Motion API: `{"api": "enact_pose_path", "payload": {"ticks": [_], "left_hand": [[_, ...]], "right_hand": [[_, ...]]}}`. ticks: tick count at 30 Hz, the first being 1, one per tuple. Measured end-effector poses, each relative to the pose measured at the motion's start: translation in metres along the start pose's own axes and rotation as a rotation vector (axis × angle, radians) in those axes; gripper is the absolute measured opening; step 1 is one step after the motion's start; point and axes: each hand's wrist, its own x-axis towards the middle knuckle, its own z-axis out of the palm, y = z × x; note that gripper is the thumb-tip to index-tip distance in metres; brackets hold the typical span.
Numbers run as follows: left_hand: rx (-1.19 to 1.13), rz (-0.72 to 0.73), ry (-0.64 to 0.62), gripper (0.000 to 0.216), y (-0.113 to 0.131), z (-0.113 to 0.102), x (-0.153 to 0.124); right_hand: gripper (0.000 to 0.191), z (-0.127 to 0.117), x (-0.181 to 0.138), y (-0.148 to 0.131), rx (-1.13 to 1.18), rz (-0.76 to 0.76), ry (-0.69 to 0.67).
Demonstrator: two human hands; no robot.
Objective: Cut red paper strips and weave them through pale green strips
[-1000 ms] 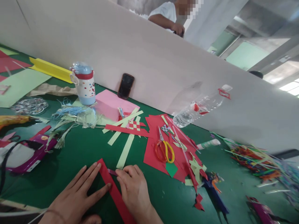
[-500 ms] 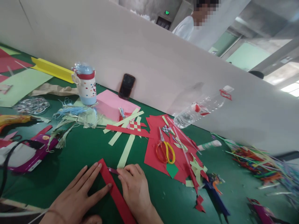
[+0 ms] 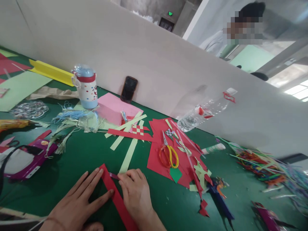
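Observation:
A long red paper strip (image 3: 115,196) lies on the green table (image 3: 79,157) at the bottom of the view. My left hand (image 3: 77,202) rests flat on its left side, fingers spread and pressing the strip down. My right hand (image 3: 134,194) sits on the strip's right side with fingers curled, and a small purple tool tip (image 3: 113,175) pokes out from under its fingertips. Beyond the hands lie pale green paper strips (image 3: 128,154) and a small red-and-green woven paper piece (image 3: 138,129).
Yellow-and-orange scissors (image 3: 169,154) lie on red paper (image 3: 158,154). A dotted cup (image 3: 86,87), a phone (image 3: 129,89), a plastic bottle (image 3: 204,110), a glue stick (image 3: 213,148) and coloured sticks (image 3: 264,163) line the partition. A purple device (image 3: 31,157) sits left. A person stands beyond the partition.
My hands have barely shifted on the red strip. The person behind the partition has moved to the right.

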Motion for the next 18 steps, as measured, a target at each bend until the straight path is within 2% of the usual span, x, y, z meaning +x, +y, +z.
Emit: {"api": "enact_pose_path", "payload": {"ticks": [13, 18], "left_hand": [[0.005, -0.002, 0.028, 0.090, -0.002, -0.001, 0.003], [0.047, -0.038, 0.036, 0.086, 0.002, -0.007, 0.002]], "right_hand": [[0.026, -0.001, 0.002, 0.000, -0.013, 0.020, -0.003], [0.026, -0.011, 0.002, 0.019, -0.057, 0.037, 0.080]]}}
